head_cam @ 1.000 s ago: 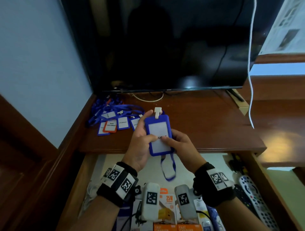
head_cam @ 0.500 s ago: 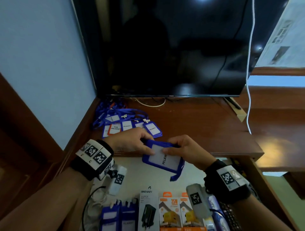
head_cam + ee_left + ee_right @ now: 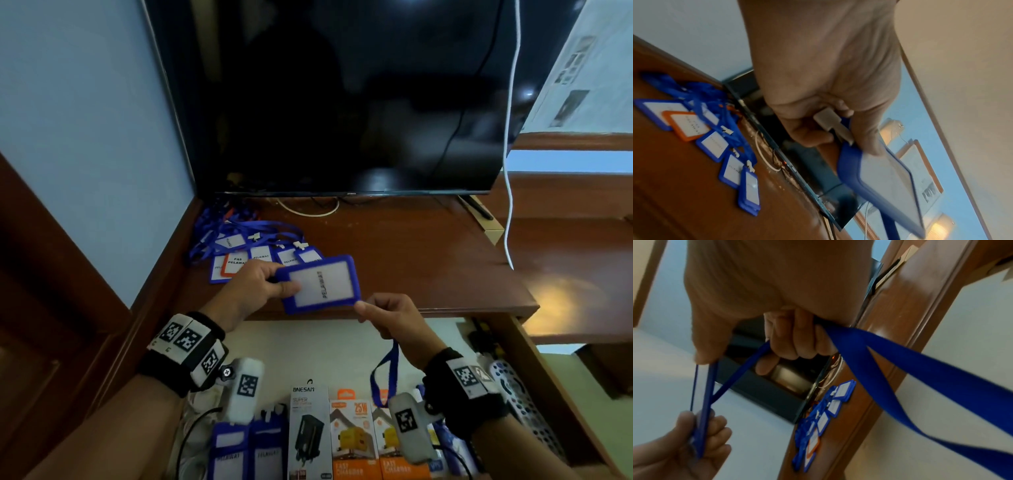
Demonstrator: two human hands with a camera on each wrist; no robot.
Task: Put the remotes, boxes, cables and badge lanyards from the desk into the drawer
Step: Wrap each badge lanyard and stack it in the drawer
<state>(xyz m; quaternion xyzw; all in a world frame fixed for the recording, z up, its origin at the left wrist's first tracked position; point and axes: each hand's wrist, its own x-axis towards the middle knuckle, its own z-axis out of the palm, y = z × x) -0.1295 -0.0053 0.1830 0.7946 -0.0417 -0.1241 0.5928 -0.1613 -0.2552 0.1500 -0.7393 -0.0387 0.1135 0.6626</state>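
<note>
Badge holder (image 3: 320,283) between hands: left hand (image 3: 255,286) pinches end, right hand (image 3: 388,317) grips corner, strap (image 3: 910,368).

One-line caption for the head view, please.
Both hands hold a blue badge holder over the open drawer, right hand gripping its lanyard.

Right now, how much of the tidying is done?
Partly done. The drawer already holds charger boxes, two badges and a remote. In hand: the left hand pinches a blue badge over the desk's front edge, and the right hand holds its lanyard. Left: a pile of badges on the desk.
</note>
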